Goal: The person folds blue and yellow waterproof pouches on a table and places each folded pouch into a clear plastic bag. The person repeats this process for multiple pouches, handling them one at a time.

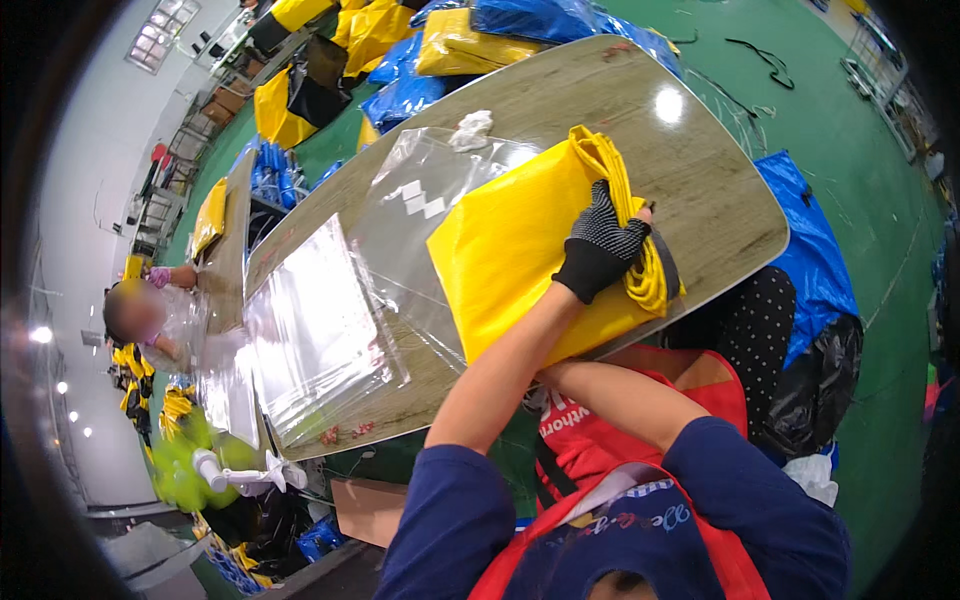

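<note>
A folded yellow plastic sheet, like a tarp, lies on the wood-patterned table in front of me. Its right edge stands up in several thick folds. My left hand, in a black dotted glove with the thumb tip bare, is closed on those folds. My right forearm crosses beneath the left one at the table's near edge. The right hand itself is hidden behind my left forearm and the sheet. A flat clear plastic bag with small white labels lies partly under the sheet's left side.
A stack of clear bags covers the table's left end. A crumpled white piece sits near the far edge. Blue and yellow packages are piled beyond. Another person works at a left-hand table; a green fan stands nearby. Blue sheeting lies right.
</note>
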{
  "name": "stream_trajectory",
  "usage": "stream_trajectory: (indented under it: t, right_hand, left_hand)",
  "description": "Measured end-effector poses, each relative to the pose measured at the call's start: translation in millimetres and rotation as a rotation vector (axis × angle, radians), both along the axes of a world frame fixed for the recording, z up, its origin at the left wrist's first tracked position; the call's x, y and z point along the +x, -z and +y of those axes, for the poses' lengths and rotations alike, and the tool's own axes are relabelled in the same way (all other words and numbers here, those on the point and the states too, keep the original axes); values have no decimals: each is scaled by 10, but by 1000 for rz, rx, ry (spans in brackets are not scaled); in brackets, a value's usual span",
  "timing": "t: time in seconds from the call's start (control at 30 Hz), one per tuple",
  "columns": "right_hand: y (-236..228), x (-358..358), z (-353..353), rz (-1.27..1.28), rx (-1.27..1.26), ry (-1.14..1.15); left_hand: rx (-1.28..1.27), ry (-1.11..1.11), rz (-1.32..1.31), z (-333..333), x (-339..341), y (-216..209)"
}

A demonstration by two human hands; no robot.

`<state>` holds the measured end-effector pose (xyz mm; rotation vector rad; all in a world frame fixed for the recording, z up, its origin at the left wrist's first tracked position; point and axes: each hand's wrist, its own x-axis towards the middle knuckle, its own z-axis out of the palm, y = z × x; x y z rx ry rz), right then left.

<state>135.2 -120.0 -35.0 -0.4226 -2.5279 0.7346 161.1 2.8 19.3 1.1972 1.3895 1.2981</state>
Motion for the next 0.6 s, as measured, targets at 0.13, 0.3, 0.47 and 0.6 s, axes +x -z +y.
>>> stream_trajectory:
  t: [0.13, 0.3, 0.47, 0.6]
  right_hand:
    - [-14, 207, -13, -21, -26, 8]
    - [-72, 299, -30, -40, -30, -2]
    - [-93, 269, -51, -73, -28, 24]
    - [-164, 444, -67, -126, -14, -4]
  left_hand:
    - [6, 134, 313, 96, 45, 192]
    - [29, 134, 638, -33, 58, -1]
    - [118, 2, 1153, -144, 21, -153]
    - [213, -27, 1232, -239, 38, -127]
